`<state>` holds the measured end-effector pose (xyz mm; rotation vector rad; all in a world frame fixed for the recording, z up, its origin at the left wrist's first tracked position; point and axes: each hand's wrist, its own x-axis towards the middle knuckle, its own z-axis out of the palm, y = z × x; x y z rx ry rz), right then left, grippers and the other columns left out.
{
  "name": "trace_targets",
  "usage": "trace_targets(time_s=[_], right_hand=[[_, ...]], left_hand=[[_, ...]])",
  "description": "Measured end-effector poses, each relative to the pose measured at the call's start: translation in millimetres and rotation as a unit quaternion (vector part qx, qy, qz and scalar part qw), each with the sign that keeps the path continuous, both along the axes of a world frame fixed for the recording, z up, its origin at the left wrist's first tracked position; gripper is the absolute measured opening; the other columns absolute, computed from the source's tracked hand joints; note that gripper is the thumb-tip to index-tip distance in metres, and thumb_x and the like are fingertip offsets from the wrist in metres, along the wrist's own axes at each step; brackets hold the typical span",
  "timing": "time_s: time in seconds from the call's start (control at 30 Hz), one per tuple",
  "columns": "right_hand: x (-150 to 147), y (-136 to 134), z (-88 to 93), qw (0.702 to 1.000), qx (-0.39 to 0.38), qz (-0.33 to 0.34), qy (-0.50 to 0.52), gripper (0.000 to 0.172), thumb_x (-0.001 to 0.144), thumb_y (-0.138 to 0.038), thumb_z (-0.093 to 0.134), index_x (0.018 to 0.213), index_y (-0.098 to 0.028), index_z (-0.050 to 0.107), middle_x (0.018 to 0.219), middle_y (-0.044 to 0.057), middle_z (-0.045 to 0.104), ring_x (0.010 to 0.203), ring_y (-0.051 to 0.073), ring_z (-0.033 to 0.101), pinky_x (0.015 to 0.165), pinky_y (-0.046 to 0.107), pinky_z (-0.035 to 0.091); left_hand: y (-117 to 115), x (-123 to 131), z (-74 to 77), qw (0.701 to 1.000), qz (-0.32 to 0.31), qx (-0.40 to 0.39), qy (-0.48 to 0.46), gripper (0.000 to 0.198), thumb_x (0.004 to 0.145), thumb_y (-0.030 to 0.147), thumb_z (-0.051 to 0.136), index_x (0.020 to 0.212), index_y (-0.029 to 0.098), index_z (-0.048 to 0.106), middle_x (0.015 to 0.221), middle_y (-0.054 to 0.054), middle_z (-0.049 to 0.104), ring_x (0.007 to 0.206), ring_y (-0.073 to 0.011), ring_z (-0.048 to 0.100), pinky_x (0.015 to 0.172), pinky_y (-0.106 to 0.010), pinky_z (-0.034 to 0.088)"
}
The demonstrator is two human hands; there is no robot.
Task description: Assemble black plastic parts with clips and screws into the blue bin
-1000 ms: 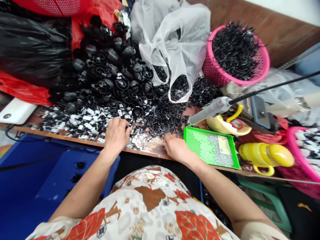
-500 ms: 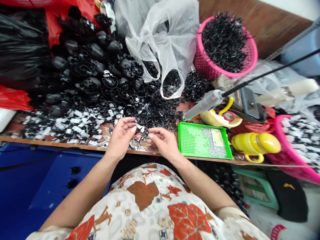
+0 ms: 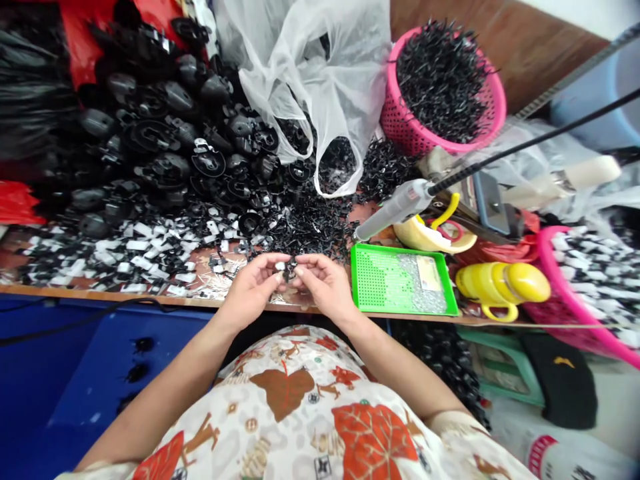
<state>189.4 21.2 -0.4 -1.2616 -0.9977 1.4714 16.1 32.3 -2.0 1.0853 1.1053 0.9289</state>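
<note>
Left hand [image 3: 256,285], right hand [image 3: 326,283]: closer together now, both pinching small black-and-white part [image 3: 289,269] over worktop [image 3: 75,292] edge, left of green tray [image 3: 370,280]. Pieces being joined, we judge, though fingers hide most of contact.

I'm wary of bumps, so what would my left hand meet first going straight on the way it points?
Past the small part it holds, probably your right hand, facing it closely; depth there is unclear.

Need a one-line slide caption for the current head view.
Left hand and right hand together pinch small black and white parts, with a green tray to their right.
</note>
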Motion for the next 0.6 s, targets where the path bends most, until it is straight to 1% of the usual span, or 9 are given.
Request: trace_targets(time_s=[0.07, 0.1, 0.17, 0.23, 0.3, 0.37, 0.43, 0.5, 0.6], right_hand=[[0, 1, 0.1, 1.000, -0.002, -0.014, -0.004, 0.027, 0.082, -0.042, 0.076, 0.096, -0.022, 0.066, 0.072, -0.002, 0.069, 0.064, 0.011, 0.068, 0.065, 0.024, 0.057], [-1, 1, -0.3, 1.000, 0.001, -0.013, -0.008, 0.027, 0.083, -0.043, 0.075, 0.095, -0.022, 0.064, 0.072, -0.002, 0.069, 0.066, 0.011, 0.068, 0.066, 0.024, 0.057], [-2, 0, -2.1, 1.000, 0.018, -0.002, -0.018, 0.027, 0.085, -0.046, 0.072, 0.092, -0.022, 0.061, 0.077, -0.002, 0.068, 0.070, 0.012, 0.068, 0.067, 0.024, 0.057], [-3, -1, -4.4, 0.998, 0.042, 0.016, -0.036, 0.026, 0.088, -0.046, 0.069, 0.092, -0.023, 0.059, 0.081, -0.002, 0.066, 0.071, 0.012, 0.066, 0.068, 0.024, 0.056], [-3, -2, -6.4, 0.996, 0.060, 0.026, -0.060, 0.023, 0.090, -0.044, 0.066, 0.093, -0.022, 0.059, 0.082, -0.001, 0.064, 0.071, 0.012, 0.064, 0.066, 0.024, 0.054], [-3, -4, -7.6, 0.995, 0.067, 0.026, -0.073, 0.019, 0.091, -0.041, 0.065, 0.093, -0.023, 0.058, 0.081, -0.002, 0.063, 0.069, 0.011, 0.061, 0.063, 0.023, 0.052], [-4, -6, -8.2, 0.995, 0.062, 0.026, -0.068, 0.017, 0.092, -0.039, 0.064, 0.092, -0.023, 0.058, 0.079, -0.002, 0.062, 0.067, 0.011, 0.060, 0.062, 0.023, 0.052], [-6, -8, -8.4, 0.997, 0.049, 0.022, -0.053, 0.018, 0.091, -0.040, 0.064, 0.093, -0.023, 0.058, 0.078, -0.003, 0.062, 0.066, 0.011, 0.061, 0.063, 0.023, 0.053], [-10, -12, -8.2, 0.999, 0.033, 0.005, -0.033, 0.021, 0.091, -0.043, 0.065, 0.094, -0.024, 0.058, 0.078, -0.003, 0.062, 0.066, 0.012, 0.062, 0.064, 0.024, 0.055]], left_hand=[[1, 7, 0.1, 0.994, 0.080, -0.042, -0.057, 0.035, 0.074, 0.034, 0.078, 0.102, 0.018, 0.064, 0.088, -0.002, 0.069, 0.073, -0.0148, 0.067, 0.071, -0.030, 0.057], [0, 11, -0.8, 0.990, 0.111, -0.050, -0.069, 0.037, 0.071, 0.034, 0.080, 0.098, 0.018, 0.062, 0.083, -0.001, 0.067, 0.069, -0.0137, 0.065, 0.068, -0.028, 0.056], [-2, 15, -3.8, 0.988, 0.141, -0.042, -0.053, 0.037, 0.068, 0.034, 0.082, 0.092, 0.018, 0.059, 0.077, 0.001, 0.066, 0.065, -0.0125, 0.063, 0.064, -0.025, 0.053], [-4, 17, -7.5, 0.992, 0.126, -0.008, -0.009, 0.036, 0.070, 0.033, 0.081, 0.096, 0.018, 0.061, 0.081, -0.001, 0.068, 0.068, -0.0132, 0.063, 0.065, -0.025, 0.052], [-5, 15, -10.9, 0.996, 0.070, 0.036, 0.045, 0.037, 0.077, 0.032, 0.076, 0.110, 0.019, 0.065, 0.092, -0.004, 0.072, 0.075, -0.0153, 0.066, 0.071, -0.028, 0.054], [-5, 11, -13.2, 0.993, 0.007, 0.067, 0.098, 0.040, 0.083, 0.031, 0.071, 0.122, 0.021, 0.068, 0.102, -0.006, 0.074, 0.078, -0.0165, 0.066, 0.074, -0.030, 0.054], [-5, 9, -13.8, 0.989, -0.026, 0.075, 0.127, 0.038, 0.086, 0.030, 0.067, 0.123, 0.022, 0.069, 0.104, -0.006, 0.075, 0.078, -0.0169, 0.066, 0.074, -0.031, 0.055], [-7, 10, -12.7, 0.990, -0.026, 0.070, 0.120, 0.038, 0.086, 0.029, 0.066, 0.123, 0.021, 0.069, 0.110, -0.007, 0.075, 0.085, -0.0184, 0.069, 0.079, -0.032, 0.056], [-12, 16, -9.9, 0.994, 0.002, 0.067, 0.089, 0.039, 0.087, 0.028, 0.065, 0.125, 0.021, 0.068, 0.129, -0.010, 0.070, 0.110, -0.0226, 0.069, 0.096, -0.036, 0.056]])
